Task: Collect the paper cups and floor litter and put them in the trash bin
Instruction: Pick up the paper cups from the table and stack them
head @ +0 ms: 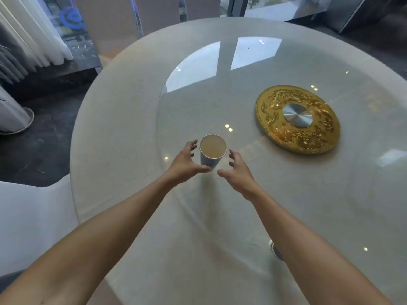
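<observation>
Presently I see one paper cup (213, 151) standing upright on the round table (123, 119), right at the near-left edge of the glass turntable (220, 95) that covers the table's middle. I cannot tell for certain whether its base sits on the glass or just off it. The cup's inside looks tan; its outer wall is pale.

The left hand (186, 160) is on the cup's left side, fingers spread and curled, the thumb reaching across in front of the cup's base. The thumb tip appears to touch or nearly touch the lower wall; I cannot tell which. The fingers are apart from the rim. The right hand (239, 170) is on the cup's right side, likewise spread wide and cupped, with a clear gap between it and the cup. Neither hand has closed on anything; both are empty.

Both forearms are bare and extend from the bottom of the view over the tabletop.

Further right on the glass lies a gold ornamental disc (297, 119) with a brushed metal centre, well apart from the cup. A small pale object (275, 249) shows beside the right forearm, mostly hidden; I cannot identify it. A white chair (33, 216) stands at the table's left, on a dark floor (44, 146).
</observation>
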`<state>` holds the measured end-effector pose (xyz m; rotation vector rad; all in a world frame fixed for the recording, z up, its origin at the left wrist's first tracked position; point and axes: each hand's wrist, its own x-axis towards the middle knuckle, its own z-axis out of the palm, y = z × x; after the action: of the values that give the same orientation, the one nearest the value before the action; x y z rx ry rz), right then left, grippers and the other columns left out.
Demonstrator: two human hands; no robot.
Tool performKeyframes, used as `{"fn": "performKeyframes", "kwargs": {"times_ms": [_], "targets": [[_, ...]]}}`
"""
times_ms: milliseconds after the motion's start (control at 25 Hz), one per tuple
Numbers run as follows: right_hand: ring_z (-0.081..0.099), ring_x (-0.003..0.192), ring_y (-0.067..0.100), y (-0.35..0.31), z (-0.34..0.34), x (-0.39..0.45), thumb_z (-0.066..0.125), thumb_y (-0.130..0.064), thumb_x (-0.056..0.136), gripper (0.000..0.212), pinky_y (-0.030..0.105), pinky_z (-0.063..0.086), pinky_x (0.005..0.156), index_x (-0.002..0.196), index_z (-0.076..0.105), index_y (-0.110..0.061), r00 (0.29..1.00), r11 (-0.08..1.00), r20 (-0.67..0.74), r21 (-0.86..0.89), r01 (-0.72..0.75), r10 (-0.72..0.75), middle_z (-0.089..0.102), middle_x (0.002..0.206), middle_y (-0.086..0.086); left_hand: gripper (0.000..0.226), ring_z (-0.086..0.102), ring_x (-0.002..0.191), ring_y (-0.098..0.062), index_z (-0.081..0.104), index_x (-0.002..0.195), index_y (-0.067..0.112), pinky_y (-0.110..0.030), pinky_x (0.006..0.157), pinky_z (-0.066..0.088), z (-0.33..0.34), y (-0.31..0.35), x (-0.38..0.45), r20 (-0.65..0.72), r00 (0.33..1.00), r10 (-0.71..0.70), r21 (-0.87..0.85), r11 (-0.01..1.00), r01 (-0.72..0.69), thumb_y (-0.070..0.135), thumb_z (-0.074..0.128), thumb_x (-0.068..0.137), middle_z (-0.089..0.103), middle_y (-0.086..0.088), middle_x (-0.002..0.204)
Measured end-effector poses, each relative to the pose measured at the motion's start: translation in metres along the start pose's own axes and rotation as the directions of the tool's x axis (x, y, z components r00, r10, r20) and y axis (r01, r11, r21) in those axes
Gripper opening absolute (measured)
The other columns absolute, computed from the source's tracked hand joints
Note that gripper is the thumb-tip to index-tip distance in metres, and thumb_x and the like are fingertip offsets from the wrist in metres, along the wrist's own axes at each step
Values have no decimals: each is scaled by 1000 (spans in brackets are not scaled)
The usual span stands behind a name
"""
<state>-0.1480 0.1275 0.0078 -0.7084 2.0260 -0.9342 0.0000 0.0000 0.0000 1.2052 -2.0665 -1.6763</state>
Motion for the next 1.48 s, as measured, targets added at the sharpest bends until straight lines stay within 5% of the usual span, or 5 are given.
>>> {"fn": "performKeyframes", "kwargs": {"times_ms": [360,800,1080,1320,1480], "targets": [[53,119,11,14,16,45,77,-10,86,60,30,49,91,135,47,-29,998,996,49,81,-37,33,59,126,-7,79,62,113,5,55,140,27,4,76,43,13,-24,44,46,995,86,-18,996,-85,22,95,72,63,14,130],[69,115,19,16,-6,16,76,-8,89,49,37,60,90,134,57,-14,998,990,36,129,55,-60,67,131,2,83,70,94,2,56,123,31,-15,70,55,33,-9,27,-13,992,125,-149,981,-125,41,99,53,71,14,109],[65,113,17,35,-83,-63,66,-19,95,40,37,54,97,135,62,-15,977,922,-149,-379,86,-153,65,134,5,75,69,99,0,58,121,43,-20,77,59,72,10,-28,59,985,164,-135,979,-155,39,98,57,72,18,109],[56,123,28,95,-133,-164,64,-30,95,36,42,49,97,128,67,-15,873,835,-485,-504,-223,-59,65,132,7,74,69,96,3,59,120,41,-14,71,55,125,2,-82,142,979,144,-143,982,-124,37,97,56,72,21,105],[60,120,29,125,-139,-198,62,-41,92,44,40,49,93,130,64,-20,859,830,-468,-380,-409,210,64,132,5,75,70,96,2,58,121,41,-18,69,58,150,-10,-114,184,977,107,-96,991,-90,37,97,57,73,21,104]]}}
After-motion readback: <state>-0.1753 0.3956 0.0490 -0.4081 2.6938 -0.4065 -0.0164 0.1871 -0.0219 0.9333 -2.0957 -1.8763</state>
